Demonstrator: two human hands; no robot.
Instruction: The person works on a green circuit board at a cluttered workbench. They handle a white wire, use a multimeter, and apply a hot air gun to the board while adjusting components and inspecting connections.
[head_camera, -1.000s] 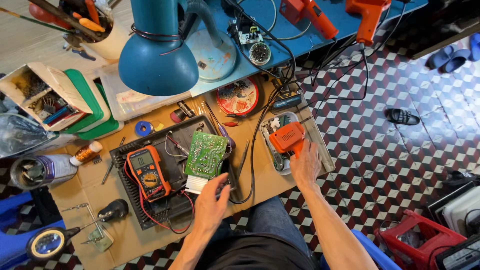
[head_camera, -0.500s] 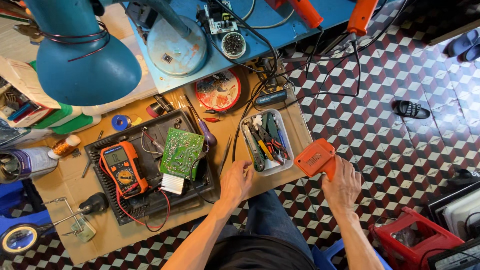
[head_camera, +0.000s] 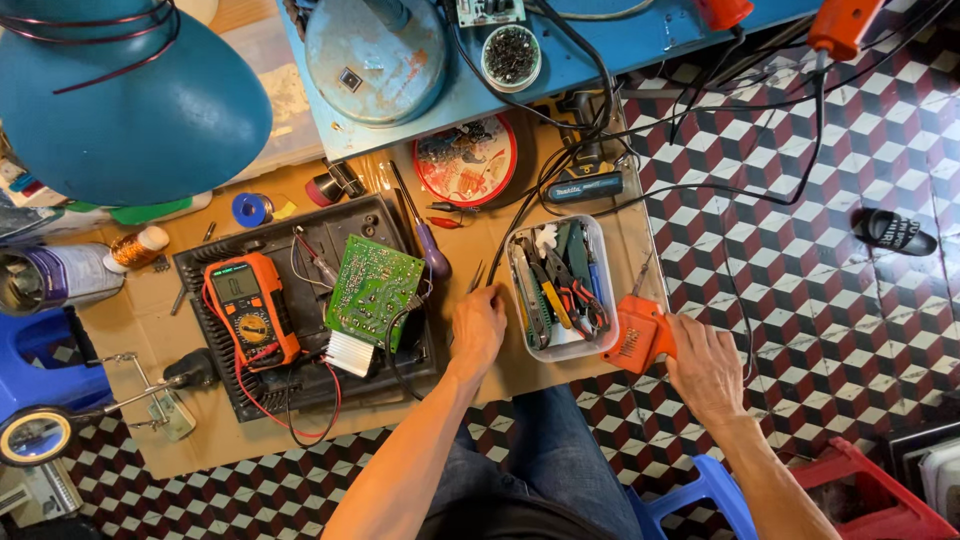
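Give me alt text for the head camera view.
Seen from above, a person's right hand grips an orange soldering gun beside a white tool tray, while the left hand rests near a green circuit board and an orange multimeter.

We see an orange pistol-shaped plastic soldering gun (head_camera: 638, 335) at the right edge of the wooden bench (head_camera: 300, 440), just beside the white plastic tool tray (head_camera: 520, 345). Its body hangs partly past the bench edge, over the checkered floor, with a thin metal tip pointing up and away from us and its handle turned to the right. Our right hand (head_camera: 708, 368) wraps the handle in a closed grip. A thin black cable (head_camera: 510, 235) runs down across the bench between the tray and the black plastic work mat (head_camera: 200, 265). Our left hand (head_camera: 478, 325) rests on the bench with its fingertips pinching the cable's lower end.
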